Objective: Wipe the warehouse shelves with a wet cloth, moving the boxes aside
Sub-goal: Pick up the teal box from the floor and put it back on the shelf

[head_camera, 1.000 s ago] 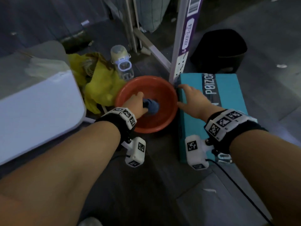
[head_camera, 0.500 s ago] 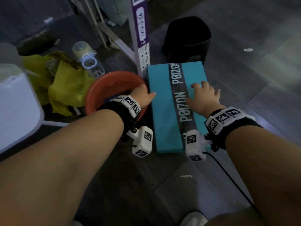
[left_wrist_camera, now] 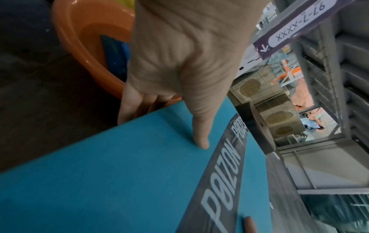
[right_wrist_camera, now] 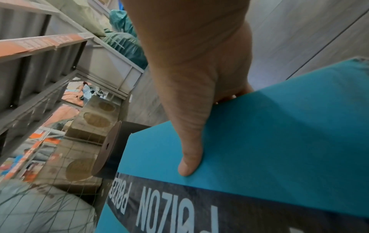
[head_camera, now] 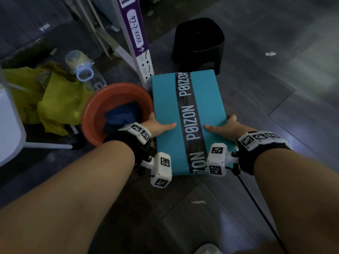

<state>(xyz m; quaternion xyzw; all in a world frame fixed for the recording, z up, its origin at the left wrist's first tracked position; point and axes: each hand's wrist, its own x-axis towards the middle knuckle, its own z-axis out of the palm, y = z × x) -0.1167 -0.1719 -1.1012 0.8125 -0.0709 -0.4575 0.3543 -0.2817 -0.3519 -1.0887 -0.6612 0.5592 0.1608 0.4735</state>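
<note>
A teal box (head_camera: 165,96) banded with black "POIZON" tape lies in front of me beside the shelf upright (head_camera: 136,33). My left hand (head_camera: 161,123) grips its left long side, thumb on top and fingers down the side. My right hand (head_camera: 219,123) grips the right side the same way. The left wrist view shows the left hand (left_wrist_camera: 165,124) over the box (left_wrist_camera: 119,173) edge. The right wrist view shows the right hand (right_wrist_camera: 211,130) on the box (right_wrist_camera: 279,141). A blue cloth (head_camera: 121,114) lies in the orange basin (head_camera: 88,114). I cannot tell whether the box is off the floor.
A black stool (head_camera: 200,43) stands just beyond the box. Left of the basin lie a yellow bag (head_camera: 55,99) and a clear water bottle (head_camera: 82,70). A white panel (head_camera: 9,116) fills the far left. Grey floor (head_camera: 275,107) stretches to the right.
My left hand let go of the cloth in the basin and moved to the box's left side. My right hand slid from the box top to its right side. Both now grip it.
</note>
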